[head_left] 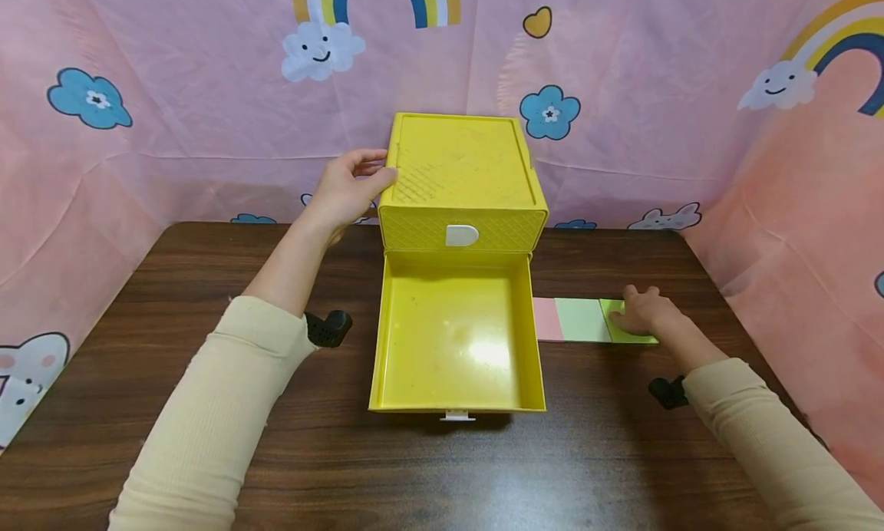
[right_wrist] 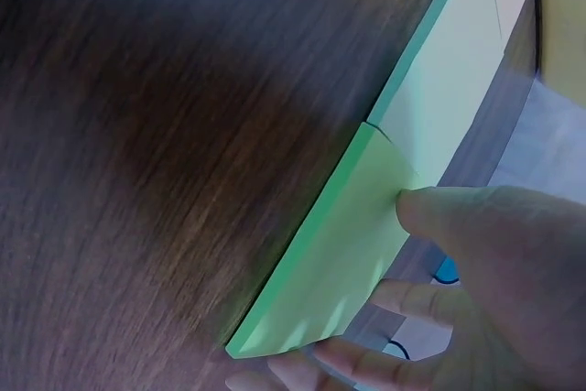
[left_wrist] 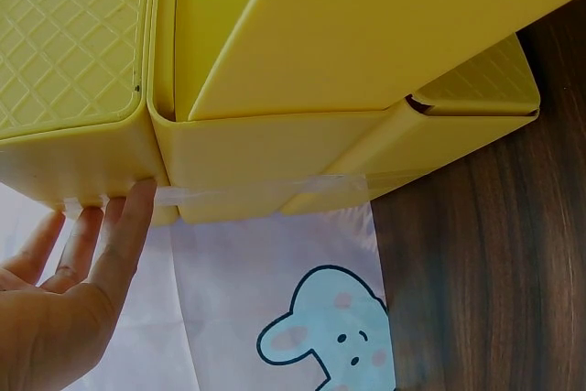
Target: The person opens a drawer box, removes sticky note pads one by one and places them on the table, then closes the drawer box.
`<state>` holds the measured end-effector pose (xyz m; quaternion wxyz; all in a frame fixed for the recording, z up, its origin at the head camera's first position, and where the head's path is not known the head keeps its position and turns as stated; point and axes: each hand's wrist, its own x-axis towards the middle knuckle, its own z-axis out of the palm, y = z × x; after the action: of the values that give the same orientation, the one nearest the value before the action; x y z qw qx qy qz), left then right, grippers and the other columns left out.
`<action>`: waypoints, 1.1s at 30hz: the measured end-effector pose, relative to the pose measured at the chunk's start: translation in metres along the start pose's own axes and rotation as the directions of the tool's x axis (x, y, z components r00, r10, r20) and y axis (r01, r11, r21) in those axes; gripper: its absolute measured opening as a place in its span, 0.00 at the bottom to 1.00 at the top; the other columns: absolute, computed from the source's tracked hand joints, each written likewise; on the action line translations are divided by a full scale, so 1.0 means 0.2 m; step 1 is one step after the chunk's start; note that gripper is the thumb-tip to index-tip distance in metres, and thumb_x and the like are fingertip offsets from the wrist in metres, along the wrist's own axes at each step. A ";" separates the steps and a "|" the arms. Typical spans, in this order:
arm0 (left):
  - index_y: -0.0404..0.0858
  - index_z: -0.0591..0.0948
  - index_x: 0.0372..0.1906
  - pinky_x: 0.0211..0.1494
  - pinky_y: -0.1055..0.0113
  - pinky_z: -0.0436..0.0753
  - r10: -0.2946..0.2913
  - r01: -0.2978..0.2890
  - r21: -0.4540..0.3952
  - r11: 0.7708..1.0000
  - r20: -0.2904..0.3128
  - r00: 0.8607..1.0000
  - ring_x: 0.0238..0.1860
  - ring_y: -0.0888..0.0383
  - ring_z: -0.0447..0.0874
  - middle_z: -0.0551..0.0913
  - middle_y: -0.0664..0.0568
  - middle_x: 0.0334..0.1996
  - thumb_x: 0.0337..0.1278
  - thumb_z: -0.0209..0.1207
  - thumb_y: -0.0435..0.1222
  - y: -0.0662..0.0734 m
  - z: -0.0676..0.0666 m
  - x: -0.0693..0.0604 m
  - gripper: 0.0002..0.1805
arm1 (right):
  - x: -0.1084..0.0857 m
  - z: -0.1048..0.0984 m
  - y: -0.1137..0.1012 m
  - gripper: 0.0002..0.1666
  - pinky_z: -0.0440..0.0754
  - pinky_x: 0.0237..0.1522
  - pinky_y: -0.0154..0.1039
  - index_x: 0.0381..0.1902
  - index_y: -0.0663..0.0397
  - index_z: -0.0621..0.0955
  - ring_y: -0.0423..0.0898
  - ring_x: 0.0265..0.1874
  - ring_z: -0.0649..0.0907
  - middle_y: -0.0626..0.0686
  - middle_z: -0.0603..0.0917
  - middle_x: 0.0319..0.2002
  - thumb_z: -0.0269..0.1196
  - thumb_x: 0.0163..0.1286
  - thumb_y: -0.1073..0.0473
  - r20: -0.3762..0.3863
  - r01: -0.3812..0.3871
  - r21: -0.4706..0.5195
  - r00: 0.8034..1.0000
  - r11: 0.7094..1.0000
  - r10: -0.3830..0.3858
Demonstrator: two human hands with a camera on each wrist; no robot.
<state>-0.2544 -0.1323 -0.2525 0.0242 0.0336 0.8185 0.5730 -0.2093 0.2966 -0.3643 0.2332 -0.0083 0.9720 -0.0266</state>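
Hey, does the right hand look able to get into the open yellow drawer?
Probably yes. The yellow drawer has nothing over it; the right hand, at the bright green pad, would seemingly only need to clear the near side wall.

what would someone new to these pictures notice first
Probably the yellow drawer unit in the middle, its lower drawer pulled open. Next, the row of flat pink, pale green and lime pieces to its right, with the right hand at the lime end. Behind hangs pink rainbow-print cloth.
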 end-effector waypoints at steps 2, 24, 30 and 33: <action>0.46 0.67 0.65 0.50 0.61 0.79 0.001 -0.001 0.004 1.000 0.000 1.000 0.59 0.55 0.67 0.68 0.50 0.61 0.60 0.54 0.45 0.00 0.00 0.00 0.28 | 0.00 0.00 0.00 0.37 0.70 0.49 0.64 0.59 0.79 0.55 0.78 0.48 0.67 0.86 0.57 0.51 0.48 0.68 0.50 -0.004 -0.005 -0.001 1.000 1.000 0.005; 0.44 0.67 0.65 0.49 0.62 0.79 0.011 -0.011 -0.017 1.000 -0.001 1.000 0.59 0.55 0.67 0.68 0.49 0.61 0.61 0.54 0.44 0.00 0.00 0.00 0.28 | -0.02 0.01 0.03 0.37 0.71 0.44 0.66 0.60 0.77 0.57 0.79 0.45 0.68 0.85 0.58 0.51 0.48 0.68 0.50 -0.065 0.010 0.030 0.998 1.000 -0.008; 0.44 0.67 0.65 0.47 0.62 0.81 0.001 -0.001 -0.030 1.000 -0.001 1.000 0.58 0.55 0.68 0.68 0.49 0.61 0.60 0.55 0.44 0.00 0.00 0.00 0.28 | -0.01 0.03 0.06 0.35 0.73 0.38 0.64 0.58 0.76 0.62 0.76 0.43 0.71 0.81 0.63 0.51 0.50 0.67 0.49 -0.167 0.008 0.008 0.986 1.000 -0.006; 0.44 0.67 0.65 0.48 0.63 0.80 0.002 -0.002 -0.024 1.000 -0.006 1.000 0.58 0.56 0.68 0.68 0.49 0.61 0.60 0.55 0.44 0.00 0.01 0.00 0.28 | 0.00 0.04 0.08 0.34 0.73 0.37 0.64 0.57 0.73 0.65 0.74 0.44 0.71 0.77 0.65 0.52 0.51 0.67 0.48 -0.225 -0.004 0.009 0.974 1.000 0.006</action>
<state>-0.2541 -0.1309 -0.2524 0.0215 0.0322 0.8117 0.5828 -0.2053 0.3113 -0.3712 0.1215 -0.0017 0.9921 -0.0307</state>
